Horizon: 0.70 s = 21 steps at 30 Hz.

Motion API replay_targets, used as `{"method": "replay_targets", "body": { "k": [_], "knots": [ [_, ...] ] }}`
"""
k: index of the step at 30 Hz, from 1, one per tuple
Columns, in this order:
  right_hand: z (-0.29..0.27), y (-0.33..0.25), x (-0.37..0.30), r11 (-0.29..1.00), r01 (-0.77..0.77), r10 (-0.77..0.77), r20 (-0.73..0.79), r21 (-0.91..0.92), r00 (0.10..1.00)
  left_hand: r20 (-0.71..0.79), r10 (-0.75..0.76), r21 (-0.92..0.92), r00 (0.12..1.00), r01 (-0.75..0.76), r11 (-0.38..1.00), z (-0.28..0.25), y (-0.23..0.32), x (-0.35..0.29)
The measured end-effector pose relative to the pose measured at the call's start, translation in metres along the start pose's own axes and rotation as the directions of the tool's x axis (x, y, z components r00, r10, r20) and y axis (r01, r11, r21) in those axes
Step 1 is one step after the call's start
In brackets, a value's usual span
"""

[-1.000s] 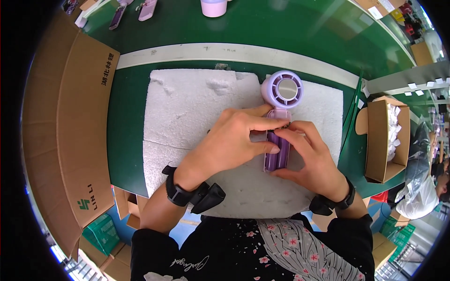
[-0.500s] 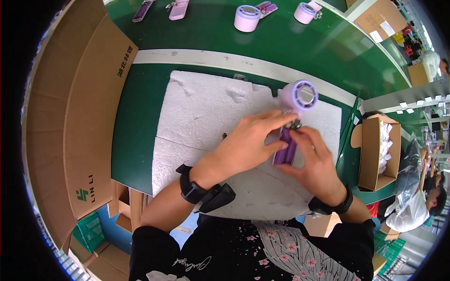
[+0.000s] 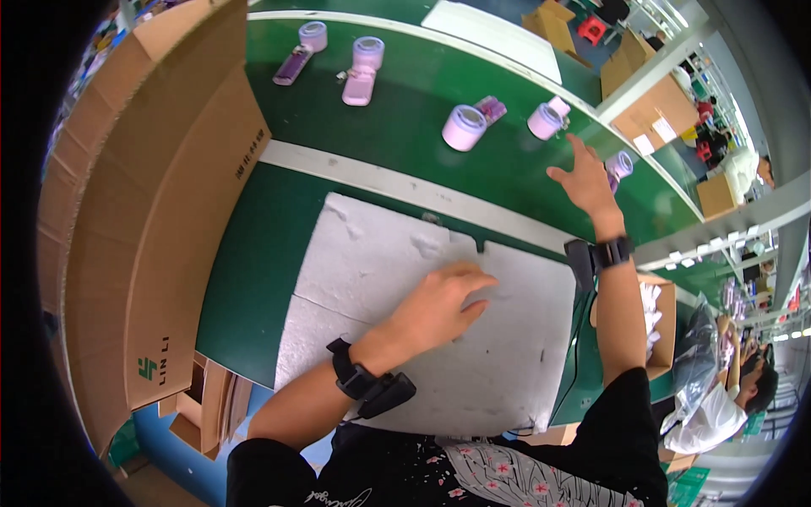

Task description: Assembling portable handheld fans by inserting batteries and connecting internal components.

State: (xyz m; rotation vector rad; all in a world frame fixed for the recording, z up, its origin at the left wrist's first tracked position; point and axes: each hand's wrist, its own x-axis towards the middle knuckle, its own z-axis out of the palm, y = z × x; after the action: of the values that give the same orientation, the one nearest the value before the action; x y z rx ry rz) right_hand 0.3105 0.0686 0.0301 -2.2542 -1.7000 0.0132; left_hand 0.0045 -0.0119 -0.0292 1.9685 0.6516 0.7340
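Note:
My left hand [image 3: 443, 307] hovers over the white foam sheet [image 3: 507, 338], its fingers loosely stretched, thumb apart, nothing in it. Stretched out over the far green surface, my right hand [image 3: 587, 179] has its fingers spread and holds nothing. Just beyond its fingertips stands a lilac handheld fan [image 3: 545, 122] with small parts exposed. Another purple handheld fan [image 3: 621, 164] sits right beside that hand, partly hidden by it. Further left are a pink fan with a purple handle part [image 3: 465, 128], a pink fan [image 3: 361, 76] lying flat, and a fan with a dark purple handle [image 3: 294, 65].
A tall cardboard box [image 3: 182, 220] walls off the left side. A white ledge [image 3: 405, 188] divides the near bench from the far green surface. On the right are a small carton [image 3: 665, 325] of white pieces, a black cable [image 3: 573, 355] and a metal frame [image 3: 726, 224]. A co-worker [image 3: 718, 414] sits beyond.
Both hands were on a purple fan over the foam. My right hand has since let go and reached far forward; the left stays over the foam, emptied. The view has tilted upward.

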Motion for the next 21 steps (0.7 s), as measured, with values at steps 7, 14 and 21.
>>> {"method": "replay_targets", "body": {
  "k": [7,14,21],
  "knots": [
    [0.064,0.107,0.127,0.977,0.215,-0.215,0.017,0.001,0.976,0.014,0.069,-0.088,0.998,-0.068,0.994,0.015,-0.003,0.004],
    [-0.026,0.031,0.058,0.995,-0.038,0.010,0.271,0.096,0.962,0.032,0.049,-0.051,0.998,-0.048,0.998,0.013,-0.002,0.006],
    [-0.086,0.024,-0.135,0.972,0.044,-0.140,0.411,0.233,0.901,0.004,0.011,-0.004,1.000,-0.011,1.000,0.007,-0.004,0.010]
  ]
}}
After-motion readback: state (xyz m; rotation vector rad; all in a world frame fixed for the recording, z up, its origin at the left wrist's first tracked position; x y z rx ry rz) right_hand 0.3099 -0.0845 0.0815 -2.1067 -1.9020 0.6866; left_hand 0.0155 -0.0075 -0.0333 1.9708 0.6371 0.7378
